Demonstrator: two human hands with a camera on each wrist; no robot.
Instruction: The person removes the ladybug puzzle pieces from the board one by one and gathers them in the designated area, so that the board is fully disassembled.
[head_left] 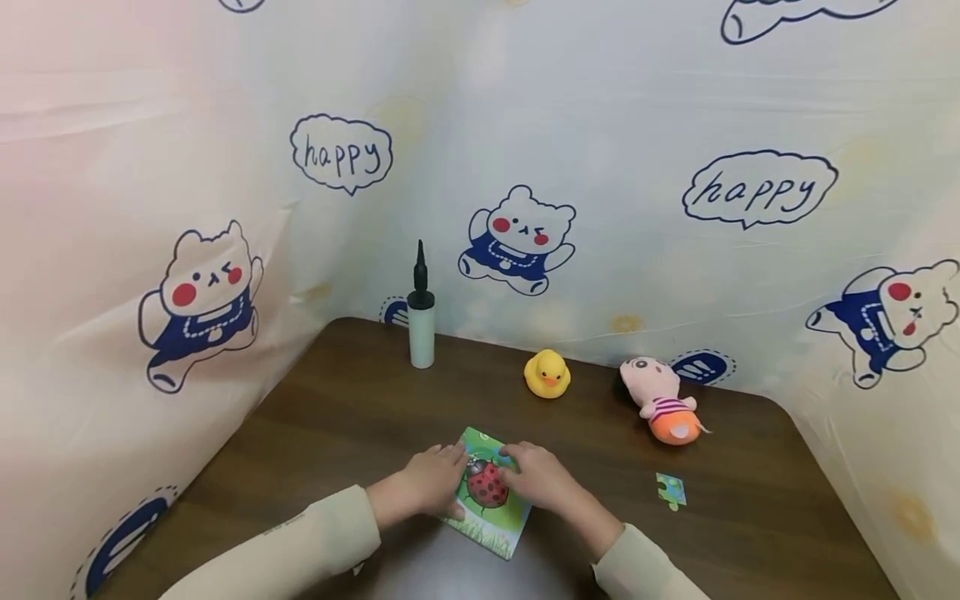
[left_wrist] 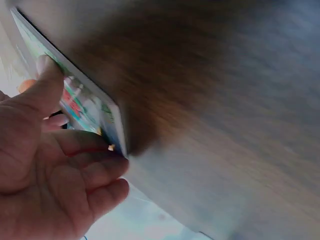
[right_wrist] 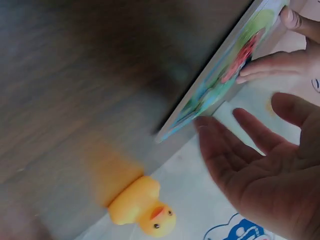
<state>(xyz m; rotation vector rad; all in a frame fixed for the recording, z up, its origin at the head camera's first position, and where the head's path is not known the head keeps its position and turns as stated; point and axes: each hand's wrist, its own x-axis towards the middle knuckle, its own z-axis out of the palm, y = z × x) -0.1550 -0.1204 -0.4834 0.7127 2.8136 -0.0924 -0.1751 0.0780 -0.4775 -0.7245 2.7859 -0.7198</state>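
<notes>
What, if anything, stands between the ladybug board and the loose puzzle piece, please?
The right hand does, at the side of the ladybug board nearest the loose puzzle piece; between hand and piece, only table shows.

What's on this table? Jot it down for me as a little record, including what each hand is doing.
Main item: ladybug board, lying on the brown table
Left hand: touches the board's left side
Right hand: at its right side, fingers spread; contact unclear
Loose item: puzzle piece, right of the board
Farther back, left to right: upright pump, yellow duck, plush toy
</notes>
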